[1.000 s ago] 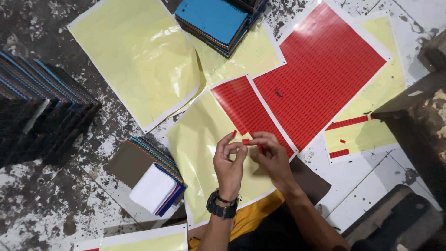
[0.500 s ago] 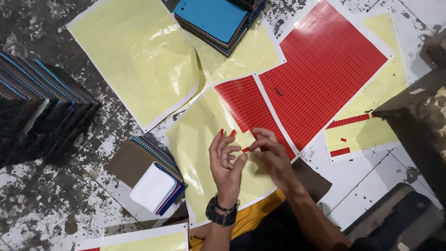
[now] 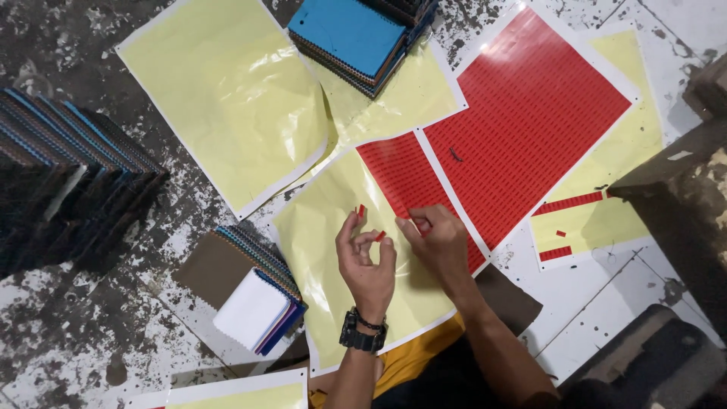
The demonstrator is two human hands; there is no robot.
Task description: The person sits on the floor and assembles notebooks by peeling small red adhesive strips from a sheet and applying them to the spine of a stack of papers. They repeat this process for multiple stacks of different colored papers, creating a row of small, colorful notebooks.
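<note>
My left hand (image 3: pixel 365 261) hovers over a yellow backing sheet (image 3: pixel 326 250), with small red stickers (image 3: pixel 378 235) stuck to its fingertips. My right hand (image 3: pixel 437 246) sits beside it on the partly used red sticker sheet (image 3: pixel 401 182), fingers curled and pinching at a sticker on its lower part. A black watch is on my left wrist. A large full red sticker sheet (image 3: pixel 530 113) lies just to the right.
A fabric swatch book (image 3: pixel 250 295) with a white top lies at lower left. A blue swatch stack (image 3: pixel 356 34) sits at the top, and a dark row of swatch books (image 3: pixel 60 189) at far left. Empty yellow sheets (image 3: pixel 227 98) cover the stained floor.
My hands have parted. The left hand opened and lifted with stickers on its fingers, while the right moved back onto the red sheet.
</note>
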